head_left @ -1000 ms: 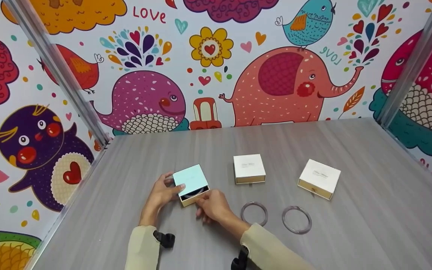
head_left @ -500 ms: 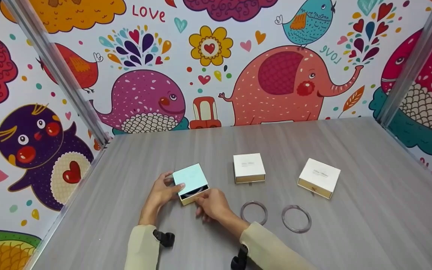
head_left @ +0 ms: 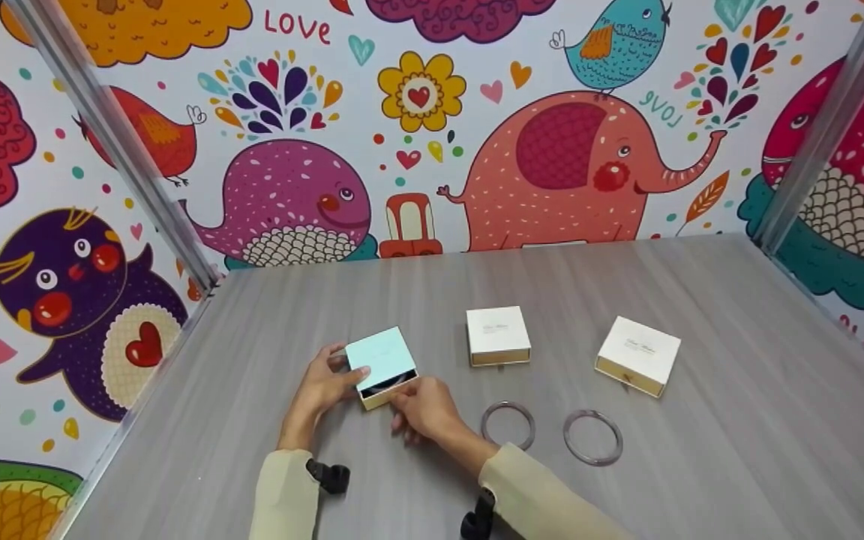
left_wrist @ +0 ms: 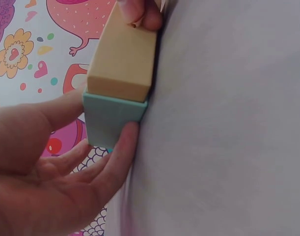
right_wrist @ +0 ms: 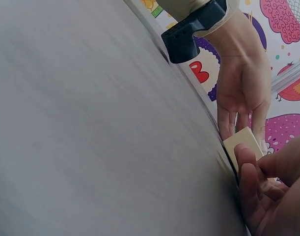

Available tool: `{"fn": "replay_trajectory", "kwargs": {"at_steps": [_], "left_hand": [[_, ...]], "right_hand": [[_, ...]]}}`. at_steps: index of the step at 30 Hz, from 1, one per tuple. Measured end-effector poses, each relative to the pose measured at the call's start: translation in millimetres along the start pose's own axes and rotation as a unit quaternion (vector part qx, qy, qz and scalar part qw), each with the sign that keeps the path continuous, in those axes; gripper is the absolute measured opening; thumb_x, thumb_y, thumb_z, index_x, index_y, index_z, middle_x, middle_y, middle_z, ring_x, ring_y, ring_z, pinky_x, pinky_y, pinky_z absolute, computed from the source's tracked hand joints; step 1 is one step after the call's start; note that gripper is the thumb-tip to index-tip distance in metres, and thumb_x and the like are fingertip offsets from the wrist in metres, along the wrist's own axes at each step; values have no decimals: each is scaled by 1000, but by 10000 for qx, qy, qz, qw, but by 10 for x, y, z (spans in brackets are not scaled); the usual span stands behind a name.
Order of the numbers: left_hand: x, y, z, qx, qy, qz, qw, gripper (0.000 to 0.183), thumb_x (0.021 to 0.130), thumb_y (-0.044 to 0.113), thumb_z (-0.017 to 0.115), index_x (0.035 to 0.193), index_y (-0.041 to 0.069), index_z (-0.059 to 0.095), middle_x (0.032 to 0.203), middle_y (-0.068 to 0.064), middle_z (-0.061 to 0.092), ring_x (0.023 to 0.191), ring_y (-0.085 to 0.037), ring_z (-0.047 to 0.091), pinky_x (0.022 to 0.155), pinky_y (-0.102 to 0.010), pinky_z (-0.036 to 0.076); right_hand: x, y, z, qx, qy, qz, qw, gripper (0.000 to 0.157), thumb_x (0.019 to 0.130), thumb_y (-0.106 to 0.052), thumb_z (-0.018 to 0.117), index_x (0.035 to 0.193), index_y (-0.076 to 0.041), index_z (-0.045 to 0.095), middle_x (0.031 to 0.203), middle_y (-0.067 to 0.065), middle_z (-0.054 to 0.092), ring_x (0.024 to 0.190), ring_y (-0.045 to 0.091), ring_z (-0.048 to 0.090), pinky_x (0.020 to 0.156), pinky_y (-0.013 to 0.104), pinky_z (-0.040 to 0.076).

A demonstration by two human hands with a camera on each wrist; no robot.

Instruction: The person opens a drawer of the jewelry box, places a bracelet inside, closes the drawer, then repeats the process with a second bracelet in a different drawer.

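A mint-green drawer box rests on the table at the left, its cream drawer pulled partly out toward me. In the gap a curved bangle shows on dark lining. My left hand grips the green sleeve, thumb on top and fingers along the side and back. With thumb and finger, my right hand pinches a small pull tab on the drawer's front. Two translucent purplish bangles, one nearer my right hand and one farther right, lie flat.
Two white drawer boxes with gold fronts, a middle one and a right one, stand shut behind the bangles. Patterned wall panels border the grey wood-grain table at the back and sides.
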State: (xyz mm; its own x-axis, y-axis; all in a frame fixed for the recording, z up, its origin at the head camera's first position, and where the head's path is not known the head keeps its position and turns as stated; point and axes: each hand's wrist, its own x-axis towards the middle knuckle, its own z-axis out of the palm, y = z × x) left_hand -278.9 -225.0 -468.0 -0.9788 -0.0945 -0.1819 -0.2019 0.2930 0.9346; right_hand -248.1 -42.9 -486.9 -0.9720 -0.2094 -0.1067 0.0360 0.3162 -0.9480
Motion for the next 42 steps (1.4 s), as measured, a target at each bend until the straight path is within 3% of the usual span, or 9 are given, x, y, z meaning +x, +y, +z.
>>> {"fn": "replay_trajectory", "kwargs": {"at_steps": [14, 23, 32, 42], "left_hand": [[-3, 3, -7, 24, 27, 26, 10000, 73, 91, 2, 70, 152, -4, 31, 146, -34, 42, 102, -27, 65, 85, -44, 59], [-8, 6, -5, 37, 45, 5, 10000, 73, 90, 2, 71, 151, -4, 31, 147, -35, 41, 107, -31, 64, 88, -45, 59], [0, -2, -3, 96, 77, 24, 9999, 72, 90, 2, 71, 150, -5, 32, 146, -36, 42, 112, -35, 62, 89, -46, 58], [9, 3, -1, -69, 43, -7, 10000, 72, 90, 0, 70, 151, -5, 31, 145, -35, 42, 104, -29, 64, 83, -42, 60]], "right_hand": [[28, 5, 14, 84, -54, -102, 9999, 18, 97, -8, 62, 86, 1, 74, 54, 4, 67, 35, 5, 51, 37, 22, 45], [34, 4, 14, 65, -45, -46, 10000, 19, 97, -10, 63, 86, -1, 75, 53, 1, 65, 35, 5, 51, 36, 22, 45], [41, 9, 14, 108, -26, -37, 9999, 17, 96, -8, 63, 88, 0, 75, 56, 6, 68, 35, 5, 51, 36, 22, 45], [34, -3, 1, 172, 63, 29, 9998, 14, 95, -9, 66, 90, -1, 76, 54, 0, 65, 37, 6, 52, 37, 22, 45]]}}
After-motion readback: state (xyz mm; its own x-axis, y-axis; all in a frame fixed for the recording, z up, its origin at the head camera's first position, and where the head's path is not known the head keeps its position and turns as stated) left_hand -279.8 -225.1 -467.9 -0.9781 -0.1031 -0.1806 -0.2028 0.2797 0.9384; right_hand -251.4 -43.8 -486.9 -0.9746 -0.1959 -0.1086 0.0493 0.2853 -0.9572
